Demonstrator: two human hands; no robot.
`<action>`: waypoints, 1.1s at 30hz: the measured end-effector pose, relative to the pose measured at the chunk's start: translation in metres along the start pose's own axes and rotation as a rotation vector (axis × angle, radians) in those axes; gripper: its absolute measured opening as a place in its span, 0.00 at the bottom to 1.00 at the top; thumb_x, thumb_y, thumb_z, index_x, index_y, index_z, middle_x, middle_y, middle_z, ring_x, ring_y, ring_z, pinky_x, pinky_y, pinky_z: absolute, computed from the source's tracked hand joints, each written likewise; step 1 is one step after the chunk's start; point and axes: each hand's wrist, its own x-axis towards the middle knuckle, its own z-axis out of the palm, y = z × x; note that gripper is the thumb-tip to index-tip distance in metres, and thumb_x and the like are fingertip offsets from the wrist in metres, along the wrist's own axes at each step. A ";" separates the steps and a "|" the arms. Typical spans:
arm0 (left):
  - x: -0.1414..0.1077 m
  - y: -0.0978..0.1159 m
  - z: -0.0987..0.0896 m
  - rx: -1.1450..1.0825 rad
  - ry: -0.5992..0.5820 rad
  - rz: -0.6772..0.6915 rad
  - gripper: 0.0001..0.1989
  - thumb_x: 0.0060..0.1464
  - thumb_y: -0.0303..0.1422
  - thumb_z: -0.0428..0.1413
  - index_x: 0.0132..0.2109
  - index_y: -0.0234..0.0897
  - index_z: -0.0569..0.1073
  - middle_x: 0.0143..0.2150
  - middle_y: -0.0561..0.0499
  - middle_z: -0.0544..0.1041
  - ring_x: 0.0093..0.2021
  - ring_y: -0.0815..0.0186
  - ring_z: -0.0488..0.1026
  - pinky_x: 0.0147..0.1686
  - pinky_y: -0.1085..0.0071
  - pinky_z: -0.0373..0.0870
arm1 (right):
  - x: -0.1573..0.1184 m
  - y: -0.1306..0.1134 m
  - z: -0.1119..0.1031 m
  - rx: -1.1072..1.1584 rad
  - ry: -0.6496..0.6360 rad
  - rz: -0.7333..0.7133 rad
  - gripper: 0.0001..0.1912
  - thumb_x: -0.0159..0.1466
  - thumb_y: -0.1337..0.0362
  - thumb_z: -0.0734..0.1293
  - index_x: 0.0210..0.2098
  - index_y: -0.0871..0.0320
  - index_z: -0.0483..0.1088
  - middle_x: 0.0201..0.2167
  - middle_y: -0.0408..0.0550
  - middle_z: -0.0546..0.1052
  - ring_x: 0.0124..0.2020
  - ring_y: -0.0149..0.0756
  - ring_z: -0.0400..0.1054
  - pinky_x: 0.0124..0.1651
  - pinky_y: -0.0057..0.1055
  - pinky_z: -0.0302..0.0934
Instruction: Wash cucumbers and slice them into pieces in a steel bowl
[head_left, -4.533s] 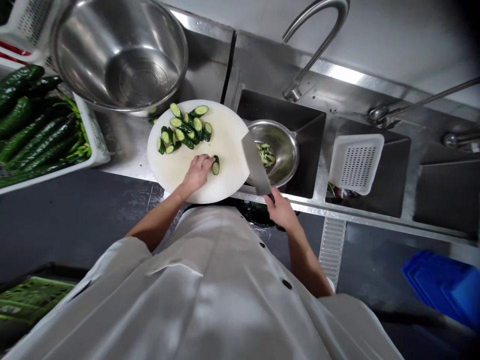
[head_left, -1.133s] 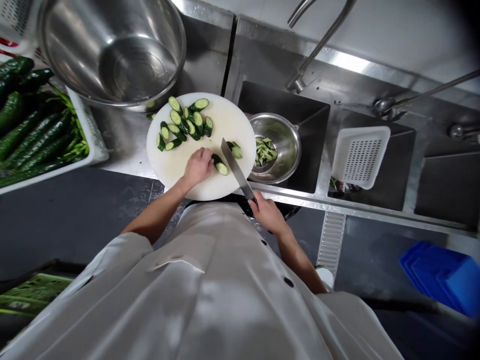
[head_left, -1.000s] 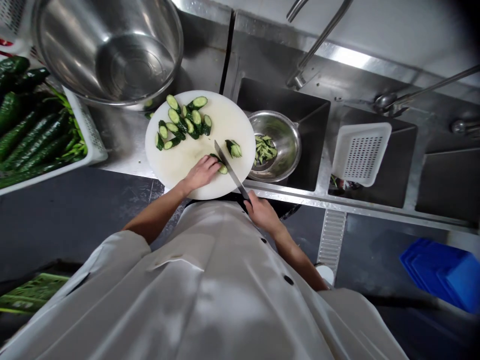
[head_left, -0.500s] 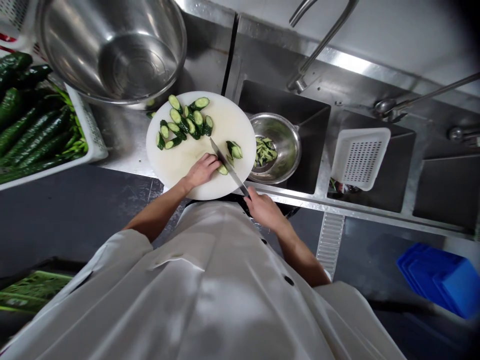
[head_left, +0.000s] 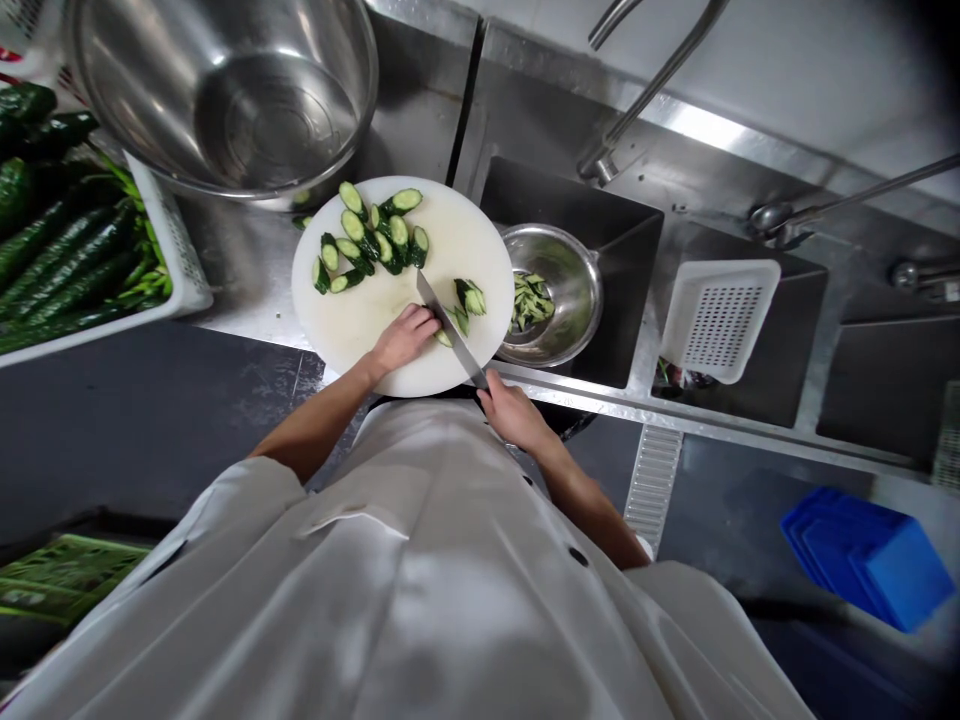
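My right hand (head_left: pixel 513 408) is wrapped round the handle of a kitchen knife (head_left: pixel 452 325), its blade slanting over a round white cutting board (head_left: pixel 352 345). On the board, the curled fingers of my left hand (head_left: pixel 407 337) press down a cucumber piece (head_left: pixel 443 338), mostly hidden between the hand and the blade. Just right of the blade lie thin cucumber slices (head_left: pixel 470 298). Toward the board's far left sit several short cucumber chunks (head_left: pixel 369 235) with pale cut faces. A steel bowl (head_left: pixel 581 300) beside the board holds cut cucumber slices (head_left: pixel 532 303).
A large steel basin (head_left: pixel 330 90) stands behind the board on the left. Whole cucumbers (head_left: pixel 67 250) fill a white crate (head_left: pixel 180 262) at far left. Sinks with faucets (head_left: pixel 600 165) run along the right, one holding a white perforated basket (head_left: pixel 724 315). Blue bins (head_left: pixel 870 560) stand on the floor.
The knife and my right hand have shifted slightly left, bringing the blade closer to my left fingers. My left hand stays nearly in place on the cucumber piece.
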 end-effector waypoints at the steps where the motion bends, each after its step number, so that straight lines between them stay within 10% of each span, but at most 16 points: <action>1: 0.000 0.000 0.000 0.012 0.006 0.003 0.15 0.70 0.25 0.45 0.49 0.37 0.77 0.43 0.43 0.75 0.45 0.56 0.69 0.49 0.58 0.72 | 0.001 0.000 0.000 0.000 0.000 0.005 0.21 0.78 0.59 0.53 0.66 0.61 0.61 0.45 0.59 0.82 0.47 0.52 0.77 0.43 0.34 0.58; 33: -0.008 -0.002 0.002 -0.012 0.055 -0.012 0.16 0.72 0.27 0.44 0.48 0.36 0.77 0.43 0.44 0.78 0.46 0.58 0.72 0.50 0.61 0.75 | 0.007 0.001 0.010 0.067 0.051 -0.033 0.24 0.77 0.58 0.54 0.67 0.60 0.62 0.46 0.59 0.81 0.48 0.54 0.75 0.46 0.37 0.61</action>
